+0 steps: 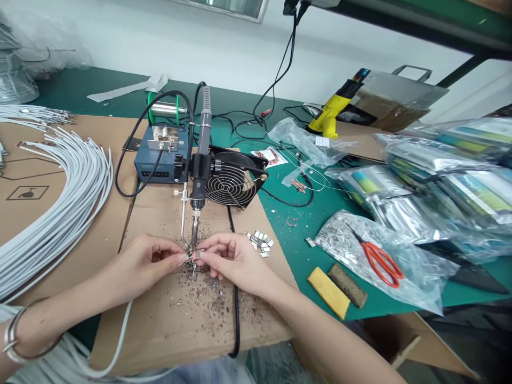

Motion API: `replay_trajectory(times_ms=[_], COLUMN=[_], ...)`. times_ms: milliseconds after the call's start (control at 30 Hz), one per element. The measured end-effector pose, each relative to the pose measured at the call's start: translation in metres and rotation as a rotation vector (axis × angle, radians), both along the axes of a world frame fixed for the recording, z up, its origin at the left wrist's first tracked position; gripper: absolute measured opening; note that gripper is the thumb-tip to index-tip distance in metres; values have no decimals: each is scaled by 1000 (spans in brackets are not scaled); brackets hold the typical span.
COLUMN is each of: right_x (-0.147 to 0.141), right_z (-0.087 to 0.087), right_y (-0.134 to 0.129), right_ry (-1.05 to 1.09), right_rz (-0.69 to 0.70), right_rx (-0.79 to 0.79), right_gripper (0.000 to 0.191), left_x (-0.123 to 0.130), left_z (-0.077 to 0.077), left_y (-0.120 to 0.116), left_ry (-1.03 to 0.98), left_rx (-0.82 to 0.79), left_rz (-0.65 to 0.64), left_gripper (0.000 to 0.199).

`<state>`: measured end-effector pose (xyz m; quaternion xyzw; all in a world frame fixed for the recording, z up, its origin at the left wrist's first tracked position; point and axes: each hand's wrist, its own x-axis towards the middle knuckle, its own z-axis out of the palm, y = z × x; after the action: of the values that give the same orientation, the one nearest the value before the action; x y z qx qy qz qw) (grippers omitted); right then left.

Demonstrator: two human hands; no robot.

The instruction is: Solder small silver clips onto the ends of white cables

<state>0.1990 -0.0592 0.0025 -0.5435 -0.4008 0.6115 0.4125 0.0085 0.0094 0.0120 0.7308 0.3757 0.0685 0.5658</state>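
My left hand (160, 261) pinches the end of a white cable (125, 333), whose coloured wire tips meet a small metal connector (197, 255). That connector is pinched between thumb and finger of my right hand (228, 258). Both hands almost touch, just below the tip of a soldering iron (199, 186) clamped upright in a stand. Dark solder bits (216, 298) are scattered on the cardboard (160, 320) beneath. Right of my right hand lies a small group of metal connectors (261, 242). Exactly how wires and connector touch is too small to tell.
Behind stand a blue soldering station (160, 165), a solder spool (164, 109) and a black fan (232, 184). White cables (80, 208) lie left. At right are sponges (328, 292), red scissors (382, 264), a connector bag (340, 234), silvery packets (400, 208) and a yellow heat gun (330, 114).
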Motion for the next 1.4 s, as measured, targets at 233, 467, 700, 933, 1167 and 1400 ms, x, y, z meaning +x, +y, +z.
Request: replay_trajectory(times_ms=[233,467,700,933,1167,1400], right_x=[-2,0,3,4,3,0], right_z=[-2,-5,-3,-3,-1,1], right_y=[0,0,0,-1,-2,0], right_ry=[61,46,73,103,123,81], right_rz=[-12,-4,32,22,5,-27], right_rx=[56,73,134,146,93,34], right_gripper=[12,17,13,17,26,29], left_x=[-1,-2,-2,-2,-3,0], left_z=[-2,-1,0,1,0,1], left_y=[0,-1,-2,-3,-2,-2], left_ry=[-5,-28,-53,-70,-82,-61], left_rx=[-14,9,29,9,-57,-69], left_rz=[42,33,46,56,65,83], left_gripper=[33,34,29,28,27,27])
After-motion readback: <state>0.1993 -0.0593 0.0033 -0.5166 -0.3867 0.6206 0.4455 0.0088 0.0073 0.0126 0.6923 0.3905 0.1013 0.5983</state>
